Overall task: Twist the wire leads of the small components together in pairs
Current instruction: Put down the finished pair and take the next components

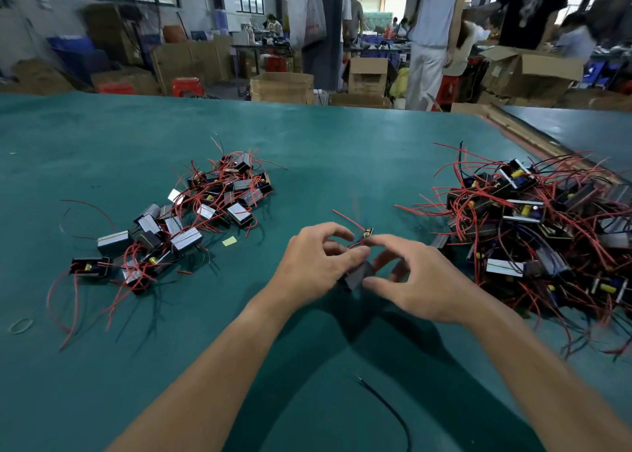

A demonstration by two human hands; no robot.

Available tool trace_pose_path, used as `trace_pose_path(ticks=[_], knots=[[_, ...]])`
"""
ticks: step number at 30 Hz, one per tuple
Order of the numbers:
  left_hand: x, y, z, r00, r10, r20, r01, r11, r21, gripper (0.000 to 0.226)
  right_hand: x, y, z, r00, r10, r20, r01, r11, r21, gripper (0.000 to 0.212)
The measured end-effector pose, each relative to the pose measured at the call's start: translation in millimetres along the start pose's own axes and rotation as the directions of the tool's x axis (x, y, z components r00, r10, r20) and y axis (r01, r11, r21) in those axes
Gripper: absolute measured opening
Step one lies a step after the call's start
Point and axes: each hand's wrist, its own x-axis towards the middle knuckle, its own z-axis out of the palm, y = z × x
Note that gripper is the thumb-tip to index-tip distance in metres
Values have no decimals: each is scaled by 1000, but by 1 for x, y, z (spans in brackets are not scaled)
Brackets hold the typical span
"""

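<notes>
Nearest: a loose black wire (386,407) lies on the green bench (307,150), below & btw the forearms. L hand (314,267) & R hand (420,280) meet mid-bench, both grasping one dark component (359,275) held btw them. L hand's fingers curl round its left side. R hand's thumb sits on its lower edge w/ fingers curled over the top, where the red leads (345,217) come out and run up & away from the fingertips. Exact pinch is blurred. Left of L hand, well apart: a pile of components (191,219) w/ red wires, and a yellow scrap (229,241) beside it. Right of R hand, near: a bigger tangled heap (533,233). Beyond the bench: cardboard boxes (282,87), red stools (186,86), ppl standing.
</notes>
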Motion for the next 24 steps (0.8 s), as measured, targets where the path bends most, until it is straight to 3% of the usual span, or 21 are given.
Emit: trace_pose_path(ticks=[3, 5, 7, 10, 12, 14, 17, 19, 24], knots=[[-1, 3, 3, 999, 11, 53, -6, 995, -97, 10, 0, -4, 0, 1000, 11, -28, -10, 1000, 10, 38], [1, 4, 2, 1000, 10, -12, -11, 997, -78, 11, 1, -2, -1, 999, 30, -43, -30, 1000, -1, 21], [7, 0, -7, 978, 5, -209, 15, 995, 95, 21, 2, 1, -2, 998, 41, -54, -42, 999, -27, 8], [12, -6, -34, 844, 142, -517, 121, 890, 440, 45, 2, 4, -2, 989, 83, -120, -83, 997, 1, 7], [13, -12, -51, 796, 136, -590, 197, 863, 465, 56, 3, 4, -2, 982, 81, -169, -79, 997, 18, 11], [14, -19, -62, 825, 2, -566, 309, 836, 453, 61, 3, 3, -3, 974, 72, -213, -67, 997, 31, 12], [14, -28, -61, 868, -224, -444, 466, 679, 568, 52, 3, 1, -6, 962, 66, -264, -55, 997, 48, 18], [14, -30, -54, 882, -229, -411, 457, 624, 634, 39, 3, 0, -7, 957, 67, -281, -50, 997, 66, 19], [16, -25, -39, 916, -132, -378, 360, 684, 635, 18, 7, 2, -9, 967, 95, -236, -66, 989, 131, 21]])
